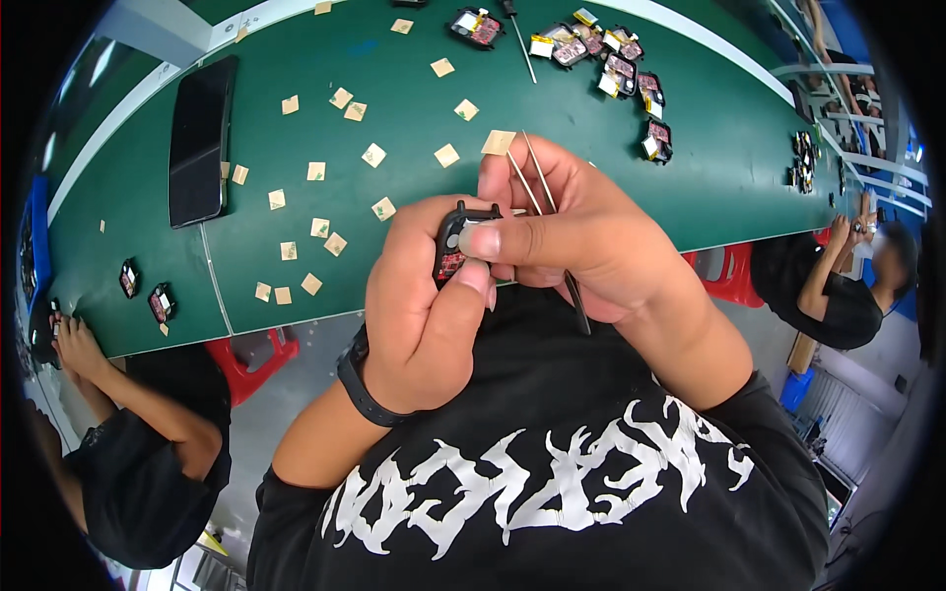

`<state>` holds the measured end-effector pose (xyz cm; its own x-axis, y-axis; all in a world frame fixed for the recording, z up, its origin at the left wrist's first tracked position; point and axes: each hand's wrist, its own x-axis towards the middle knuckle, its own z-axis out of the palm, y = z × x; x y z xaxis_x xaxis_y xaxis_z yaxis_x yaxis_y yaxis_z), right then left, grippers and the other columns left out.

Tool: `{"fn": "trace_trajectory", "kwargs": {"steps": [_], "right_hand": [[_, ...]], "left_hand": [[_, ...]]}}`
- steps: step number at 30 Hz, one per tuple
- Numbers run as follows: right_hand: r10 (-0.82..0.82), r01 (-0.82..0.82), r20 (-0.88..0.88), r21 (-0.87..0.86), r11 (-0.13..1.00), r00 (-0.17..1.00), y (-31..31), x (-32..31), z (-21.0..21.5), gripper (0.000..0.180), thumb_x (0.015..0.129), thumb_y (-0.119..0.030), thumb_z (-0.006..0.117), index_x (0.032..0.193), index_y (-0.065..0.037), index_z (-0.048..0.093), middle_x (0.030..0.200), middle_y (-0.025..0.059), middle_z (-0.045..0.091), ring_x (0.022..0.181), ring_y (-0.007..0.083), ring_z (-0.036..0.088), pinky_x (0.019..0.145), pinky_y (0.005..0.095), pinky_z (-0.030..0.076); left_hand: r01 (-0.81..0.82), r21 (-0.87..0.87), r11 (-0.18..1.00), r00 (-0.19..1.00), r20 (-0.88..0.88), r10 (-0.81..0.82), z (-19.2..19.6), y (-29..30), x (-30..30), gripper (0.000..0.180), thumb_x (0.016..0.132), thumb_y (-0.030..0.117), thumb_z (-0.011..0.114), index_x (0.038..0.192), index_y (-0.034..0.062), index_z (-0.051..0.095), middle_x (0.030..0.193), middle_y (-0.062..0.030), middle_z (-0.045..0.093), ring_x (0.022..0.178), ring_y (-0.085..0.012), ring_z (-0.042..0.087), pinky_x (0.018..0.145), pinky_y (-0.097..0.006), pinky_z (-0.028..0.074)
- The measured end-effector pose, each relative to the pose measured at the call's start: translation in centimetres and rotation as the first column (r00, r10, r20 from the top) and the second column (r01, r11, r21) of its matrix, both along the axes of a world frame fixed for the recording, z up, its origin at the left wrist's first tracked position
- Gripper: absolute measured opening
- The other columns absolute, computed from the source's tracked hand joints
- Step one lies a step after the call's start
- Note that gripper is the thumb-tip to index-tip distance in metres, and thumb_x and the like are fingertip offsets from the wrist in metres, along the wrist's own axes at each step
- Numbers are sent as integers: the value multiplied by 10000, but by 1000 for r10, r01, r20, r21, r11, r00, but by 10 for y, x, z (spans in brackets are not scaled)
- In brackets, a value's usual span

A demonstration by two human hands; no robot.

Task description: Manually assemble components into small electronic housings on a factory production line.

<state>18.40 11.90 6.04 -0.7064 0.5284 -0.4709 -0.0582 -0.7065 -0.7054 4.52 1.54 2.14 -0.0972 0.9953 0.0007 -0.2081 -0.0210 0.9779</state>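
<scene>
My left hand [419,315] is closed around a small black device casing [444,241] with a red circuit board inside. The thumb of my right hand [606,236] presses on a pale part at the casing's open face. Metal tweezers [577,303] lie through my right hand, their two tips apart and pointing away from me. Beside the tips is a beige square pad [499,143]; whether it touches them or my fingers I cannot tell. Part of the casing is hidden under both thumbs.
Beige square pads [373,155] lie scattered over the green table [394,89]. A black tablet-like slab [200,148] is at left. Open casings cluster [591,49] at far right, near a thin screwdriver [522,44]. Co-workers sit at both sides, near red stools [734,276].
</scene>
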Motion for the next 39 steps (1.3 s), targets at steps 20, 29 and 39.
{"fn": "trace_trajectory", "kwargs": {"steps": [20,29,39], "right_hand": [[-568,-534,522,829,165,636,90,-26,-19,399,815,-233,761,1122,0,657,911,151,621,817,322,632,711,402,514],[-582,-612,637,740,280,505,119,13,-15,414,800,-244,756,1143,-29,665,942,177,659,842,343,655,739,414,524],[-481,-725,672,681,103,562,138,31,-22,342,791,-265,723,1042,-35,690,924,138,694,901,321,667,774,428,538]], "left_hand": [[-523,118,844,408,-835,370,-2,-86,-200,169,959,65,591,1102,-23,607,994,-85,582,842,-154,528,746,-251,433],[-614,210,760,-62,-974,219,-7,-64,-230,315,923,146,679,1203,8,640,1108,-119,560,963,-230,560,842,-323,468],[-386,458,801,24,-863,505,18,5,-131,236,917,30,610,1147,-16,641,1131,-130,624,987,-213,600,807,-301,478]]}}
